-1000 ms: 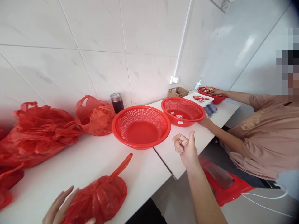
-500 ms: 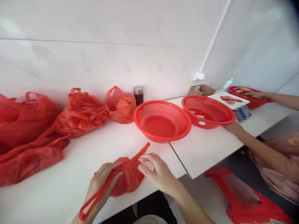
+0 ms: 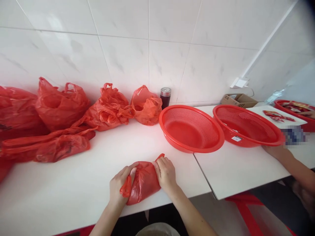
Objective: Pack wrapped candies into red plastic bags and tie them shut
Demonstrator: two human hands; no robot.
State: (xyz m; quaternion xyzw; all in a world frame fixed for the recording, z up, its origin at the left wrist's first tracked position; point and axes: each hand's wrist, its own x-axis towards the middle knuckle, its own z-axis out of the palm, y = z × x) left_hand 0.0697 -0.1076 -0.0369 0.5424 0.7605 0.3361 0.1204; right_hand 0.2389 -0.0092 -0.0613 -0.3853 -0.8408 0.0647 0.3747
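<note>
Holding a red bag (image 3: 145, 183) near the table edge (image 3: 189, 194), space leftward.

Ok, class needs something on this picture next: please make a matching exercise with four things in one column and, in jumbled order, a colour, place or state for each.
Things:
1. Frontmost red bag
2. Flask
3. Cardboard box
4. Middle basket

Descriptions:
A. Dark, topped with a silver lid
B. Carries a white label on its outside
C. Gripped between the left hand and the right hand
D. Brown, open at the top

Right pairs: 1-C, 2-A, 3-D, 4-B
</note>
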